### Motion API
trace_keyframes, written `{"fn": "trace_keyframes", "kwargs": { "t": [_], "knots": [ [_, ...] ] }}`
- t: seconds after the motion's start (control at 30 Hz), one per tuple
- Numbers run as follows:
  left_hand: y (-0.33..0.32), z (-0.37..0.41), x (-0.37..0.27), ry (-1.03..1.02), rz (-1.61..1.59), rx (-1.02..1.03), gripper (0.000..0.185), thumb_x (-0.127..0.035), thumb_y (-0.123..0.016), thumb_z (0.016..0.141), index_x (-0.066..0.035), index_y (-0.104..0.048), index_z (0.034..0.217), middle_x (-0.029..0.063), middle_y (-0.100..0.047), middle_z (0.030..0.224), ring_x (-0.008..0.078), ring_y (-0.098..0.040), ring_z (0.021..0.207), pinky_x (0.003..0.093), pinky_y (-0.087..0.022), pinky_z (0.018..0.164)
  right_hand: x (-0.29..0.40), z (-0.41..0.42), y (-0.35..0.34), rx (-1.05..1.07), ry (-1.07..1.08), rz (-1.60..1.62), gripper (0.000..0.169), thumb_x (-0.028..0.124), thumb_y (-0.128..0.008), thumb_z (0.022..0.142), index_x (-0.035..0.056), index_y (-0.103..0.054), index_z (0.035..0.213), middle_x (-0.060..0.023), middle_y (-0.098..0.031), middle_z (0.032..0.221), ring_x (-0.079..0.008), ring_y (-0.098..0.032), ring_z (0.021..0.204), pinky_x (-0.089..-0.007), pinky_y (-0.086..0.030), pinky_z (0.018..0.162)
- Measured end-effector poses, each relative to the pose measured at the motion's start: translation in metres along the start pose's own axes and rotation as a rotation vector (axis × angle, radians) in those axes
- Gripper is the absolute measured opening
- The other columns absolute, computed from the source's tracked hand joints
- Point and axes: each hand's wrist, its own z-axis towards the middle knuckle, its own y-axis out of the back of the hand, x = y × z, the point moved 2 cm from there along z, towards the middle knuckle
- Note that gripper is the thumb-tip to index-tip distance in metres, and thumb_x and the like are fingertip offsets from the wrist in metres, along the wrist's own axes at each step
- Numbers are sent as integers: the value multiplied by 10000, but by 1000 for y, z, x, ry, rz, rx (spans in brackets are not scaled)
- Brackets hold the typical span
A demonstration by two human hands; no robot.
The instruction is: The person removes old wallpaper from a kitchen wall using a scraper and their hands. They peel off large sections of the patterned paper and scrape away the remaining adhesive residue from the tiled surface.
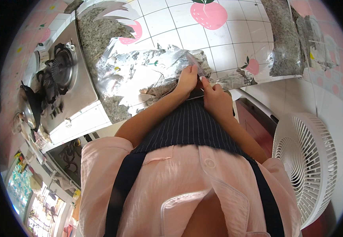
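Note:
My right hand (pixel 217 99) is closed around the lower end of what looks like a knife (pixel 195 63); its handle is mostly hidden by my fingers. The flat, pale blade points up and away over the counter edge. My left hand (pixel 188 77) lies alongside, fingertips against the blade; whether it grips anything is unclear. Before me, adhesive vinyl covering (pixel 186 29) with a tile grid and pink fruit prints lies on the granite countertop (pixel 99 32). Left of my hands, a patch of covering (pixel 147 66) is torn and crumpled, with shiny and grey scraps.
A gas stove (pixel 79 80) with black burner grates stands at the left. A pan (pixel 29 109) is near its outer side. At the right, close to my arm, stands a white fan (pixel 304 166). The counter's front edge runs just before my striped apron (pixel 183 127).

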Motion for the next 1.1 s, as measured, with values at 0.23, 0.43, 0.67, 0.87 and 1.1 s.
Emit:
{"fn": "trace_keyframes", "kwargs": {
  "t": [0.23, 0.43, 0.67, 0.87, 1.1],
  "knots": [
    [-6, 13, 5, -262, 239, -223, 359, -252, -334, 785, 56, -477, 668, 202, -497, 582, 311, -500, 534, 379, -378, 491, 1, 7, -14, 23, -17, 3, 368, 104, -436, 680, 158, -430, 1044, -104, -467, 631, -271, -499, 484, -357, -401, 425],
    [2, 58, -11, -450, 311, -271, 384, -261, -276, 812, 57, -467, 714, 195, -521, 597, 307, -528, 549, 350, -417, 486, -3, 49, -41, -214, 27, 74, 375, 100, -449, 678, 151, -426, 1048, -123, -460, 612, -278, -483, 478, -363, -391, 427],
    [-11, 0, -24, -215, 439, -155, 439, -319, -276, 792, 56, -497, 738, 208, -521, 713, 326, -508, 707, 382, -378, 634, -4, 14, 3, 57, 19, 63, 365, 98, -442, 686, 132, -417, 1049, -143, -462, 631, -289, -485, 477, -374, -395, 421],
    [-13, 13, 10, -162, 213, -116, 368, -267, -310, 793, 51, -466, 691, 206, -489, 644, 338, -467, 606, 383, -360, 558, -5, 6, -5, 94, -40, 21, 347, 122, -427, 702, 150, -432, 1047, -124, -476, 649, -295, -495, 469, -373, -409, 429],
    [-6, 32, 22, -256, 294, -176, 377, -260, -311, 799, 58, -448, 650, 210, -483, 605, 340, -476, 575, 398, -365, 519, -4, 9, -26, 38, -72, 102, 334, 143, -432, 712, 119, -435, 1045, -124, -473, 630, -294, -494, 488, -367, -403, 434]
  ]
}}
